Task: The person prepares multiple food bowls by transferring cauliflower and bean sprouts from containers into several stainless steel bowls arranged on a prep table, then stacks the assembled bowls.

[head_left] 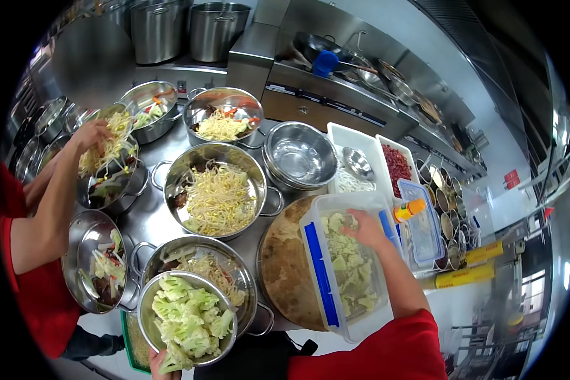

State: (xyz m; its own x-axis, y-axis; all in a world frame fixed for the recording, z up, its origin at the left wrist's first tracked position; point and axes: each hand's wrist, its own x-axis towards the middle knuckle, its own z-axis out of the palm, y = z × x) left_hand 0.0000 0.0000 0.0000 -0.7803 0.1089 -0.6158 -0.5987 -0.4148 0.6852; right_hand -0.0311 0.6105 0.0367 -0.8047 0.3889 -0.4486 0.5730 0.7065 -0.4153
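My left hand (161, 363) grips the rim of a steel bowl (147, 320) heaped with pale green cauliflower florets (187, 316). The bowl is held at the near table edge, in front of a two-handled steel pot (250, 259) with bean sprouts. My right hand (363, 228) reaches into a clear plastic box (321, 209) with blue clips, its fingers apart against more cauliflower pieces (348, 266). Its fingertips are partly lost among the florets. The box rests tilted on a round wooden chopping block (291, 266).
Several steel pots of sprouts and vegetables (221, 196) cover the table. Stacked steel bowls (301, 155), white trays (354, 139) and an orange-capped bottle (409, 210) stand beyond the block. At left, a co-worker's hand (94, 134) handles sprouts over a pot.
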